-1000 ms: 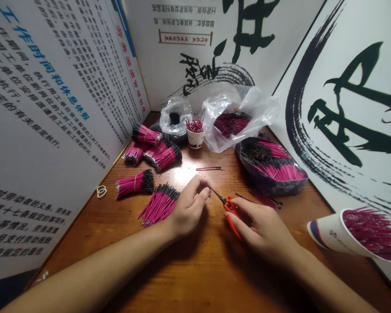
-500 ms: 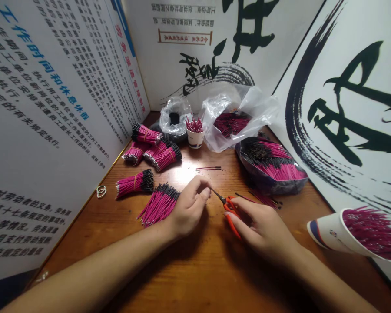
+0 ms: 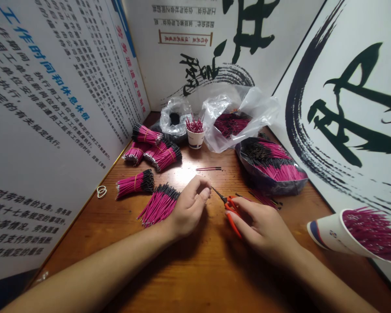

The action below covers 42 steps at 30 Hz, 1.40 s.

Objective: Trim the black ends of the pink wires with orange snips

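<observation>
My right hand (image 3: 263, 224) is closed on a pair of orange-handled scissors (image 3: 231, 211). Their dark, narrow blades point up and left, tips close beside the fingertips of my left hand (image 3: 192, 204). Thumb and fingers of that left hand are pinched together; whatever lies between them is too small or hidden to name. Just left of it, a loose pile of magenta wires with black ends (image 3: 159, 204) lies on the table, partly covered by the hand. A banded bundle of the same wires (image 3: 135, 183) rests further left.
Several banded wire bundles (image 3: 164, 155) are stacked at the back left. A paper cup of wires (image 3: 195, 138) stands between plastic bags. An open bag of wires (image 3: 270, 167) sits at right, near a tilted paper cup (image 3: 329, 230). White rubber bands (image 3: 101, 191) lie left. Printed panels surround the table.
The scissors have shifted very slightly, their blades now looking closer together near my left fingertips. Both hands stay almost where they were.
</observation>
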{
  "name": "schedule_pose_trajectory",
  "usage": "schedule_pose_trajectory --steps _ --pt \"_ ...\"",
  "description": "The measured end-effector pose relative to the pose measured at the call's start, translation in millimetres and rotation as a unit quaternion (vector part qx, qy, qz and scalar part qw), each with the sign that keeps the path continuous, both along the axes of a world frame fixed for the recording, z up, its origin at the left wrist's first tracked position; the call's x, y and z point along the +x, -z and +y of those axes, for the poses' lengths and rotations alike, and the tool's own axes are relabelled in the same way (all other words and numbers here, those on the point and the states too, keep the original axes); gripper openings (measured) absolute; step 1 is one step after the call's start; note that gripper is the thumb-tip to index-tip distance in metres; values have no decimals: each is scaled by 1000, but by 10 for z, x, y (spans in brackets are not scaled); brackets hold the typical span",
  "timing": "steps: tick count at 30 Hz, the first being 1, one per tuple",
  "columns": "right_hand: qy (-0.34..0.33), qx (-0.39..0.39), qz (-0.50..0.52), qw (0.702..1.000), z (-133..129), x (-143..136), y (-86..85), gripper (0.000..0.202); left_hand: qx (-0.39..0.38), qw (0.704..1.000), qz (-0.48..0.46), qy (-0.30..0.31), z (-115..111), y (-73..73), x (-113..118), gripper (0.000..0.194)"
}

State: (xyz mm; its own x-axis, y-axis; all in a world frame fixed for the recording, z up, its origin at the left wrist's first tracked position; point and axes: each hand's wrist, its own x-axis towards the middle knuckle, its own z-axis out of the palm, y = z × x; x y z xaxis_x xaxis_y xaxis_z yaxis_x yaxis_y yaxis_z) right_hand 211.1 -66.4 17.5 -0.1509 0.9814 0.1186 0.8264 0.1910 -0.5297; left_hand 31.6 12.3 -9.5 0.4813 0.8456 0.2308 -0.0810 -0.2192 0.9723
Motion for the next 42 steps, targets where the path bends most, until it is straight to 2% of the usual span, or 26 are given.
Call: schedule_pose_trajectory --steps 14,26,32,42 --pt "3 8 11 1000 -18 0 17 25 -1 1000 0 -1 0 12 -2 13" --pt "-19 -17 2 1000 -4 -3 -12 24 -1 1000 -8 4 0 -3 4 10" --pt "3 -11 11 1000 -8 6 -8 25 6 1000 -10 6 -6 -14 0 11" --pt "-3 -3 19 1000 0 5 24 25 14 1000 -9 6 1 0 4 10"
